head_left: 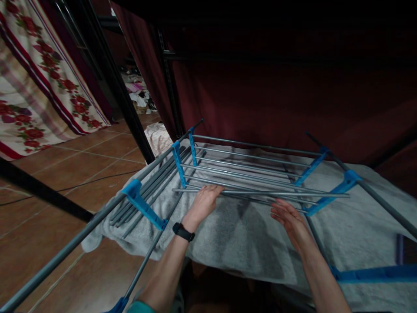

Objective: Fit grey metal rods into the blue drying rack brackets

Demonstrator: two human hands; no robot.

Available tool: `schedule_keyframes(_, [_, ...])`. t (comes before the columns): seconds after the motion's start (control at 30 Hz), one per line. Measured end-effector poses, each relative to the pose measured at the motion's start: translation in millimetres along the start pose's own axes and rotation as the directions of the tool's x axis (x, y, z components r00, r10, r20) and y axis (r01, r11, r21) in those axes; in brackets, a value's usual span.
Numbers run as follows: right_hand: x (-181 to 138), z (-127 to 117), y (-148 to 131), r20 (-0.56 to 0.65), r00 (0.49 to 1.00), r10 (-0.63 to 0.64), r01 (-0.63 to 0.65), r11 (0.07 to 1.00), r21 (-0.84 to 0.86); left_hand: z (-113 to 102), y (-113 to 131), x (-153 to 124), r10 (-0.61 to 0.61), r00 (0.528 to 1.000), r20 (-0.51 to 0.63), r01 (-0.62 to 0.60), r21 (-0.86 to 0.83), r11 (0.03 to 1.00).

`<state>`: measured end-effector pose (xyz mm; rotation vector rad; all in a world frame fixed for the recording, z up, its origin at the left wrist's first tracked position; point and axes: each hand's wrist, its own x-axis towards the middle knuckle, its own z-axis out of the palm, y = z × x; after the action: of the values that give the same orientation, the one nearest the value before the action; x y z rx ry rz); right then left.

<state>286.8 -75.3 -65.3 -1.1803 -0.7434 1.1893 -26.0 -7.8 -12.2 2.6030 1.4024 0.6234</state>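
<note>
Left hand [206,199]: palm down, wrist forward, fingers closed around the loose rod [254,192]
Right hand [289,218]: angled inward, fingers bent just below it; cannot tell whether gripping
Loose rod: crosswise between the blue brackets [335,194]

Both bare forearms reach forward over the near edge of the blanket [243,267] and slant inward. The left forearm [169,271] leaves a teal sleeve [140,307] and wears a dark band [183,232] at the wrist. The left hand [206,200] is turned back up, its fingers bent together in a grip and pointing to the right. The right forearm [321,269] leads to the right hand [289,218], which is loosely curved, fingers slightly parted and aimed toward the left. The hands sit apart, roughly level, thumbs hard to make out.
</note>
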Motion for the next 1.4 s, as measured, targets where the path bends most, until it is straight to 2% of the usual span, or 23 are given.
schedule_keyframes(0.1, [0,-2,-5,-0.001,1.000,-0.016,0.016,0.984,0.180,5,-4,-3,-0.019,0.998,0.052,0.015,0.086,0.996])
schedule_keyframes(0.2, [1,-4,-8,-0.026,1.000,-0.002,0.010,0.959,0.285,9,-5,-3,-0.024,0.996,0.091,0.012,0.133,0.991])
schedule_keyframes(0.3, [4,-11,-5,-0.115,0.993,0.027,0.010,0.952,0.306,11,-5,-3,0.003,0.995,0.104,-0.017,0.135,0.991])
schedule_keyframes(0.43, [10,-25,7,-0.273,0.960,0.062,0.019,0.959,0.283,14,-8,-3,0.012,0.994,0.111,-0.026,0.125,0.992])
schedule_keyframes(0.67, [18,-46,12,-0.358,0.927,0.114,-0.005,0.957,0.291,14,-20,-7,-0.019,0.995,0.094,0.001,0.181,0.984])
schedule_keyframes(0.9, [23,-68,6,-0.480,0.847,0.227,-0.034,0.925,0.378,9,-41,-17,-0.198,0.980,0.019,0.190,0.214,0.958])
schedule_keyframes(1.0, [24,-72,4,-0.486,0.841,0.237,-0.030,0.918,0.396,8,-50,-21,-0.330,0.941,-0.068,0.337,0.200,0.920])
schedule_keyframes(1.07, [24,-73,4,-0.483,0.849,0.215,-0.011,0.921,0.390,7,-56,-22,-0.464,0.878,-0.120,0.476,0.121,0.871])
schedule_keyframes(1.1, [25,-73,5,-0.477,0.855,0.204,-0.002,0.921,0.389,6,-59,-22,-0.540,0.831,-0.132,0.549,0.034,0.835])
schedule_keyframes(1.17, [26,-72,6,-0.468,0.864,0.186,0.016,0.919,0.394,5,-66,-22,-0.673,0.733,-0.102,0.651,-0.185,0.737])
schedule_keyframes(1.2, [26,-71,6,-0.464,0.869,0.175,0.026,0.918,0.396,5,-69,-22,-0.712,0.699,-0.068,0.670,-0.286,0.686])
schedule_keyframes(1.27, [25,-68,7,-0.456,0.878,0.148,0.050,0.918,0.394,3,-73,-22,-0.731,0.682,-0.001,0.663,-0.420,0.619])
schedule_keyframes(1.33, [23,-63,6,-0.450,0.885,0.121,0.073,0.918,0.390,0,-73,-23,-0.710,0.703,0.038,0.634,-0.484,0.603])
schedule_keyframes(1.4, [20,-57,3,-0.443,0.890,0.105,0.090,0.913,0.397,-3,-72,-23,-0.700,0.710,0.074,0.596,-0.592,0.542])
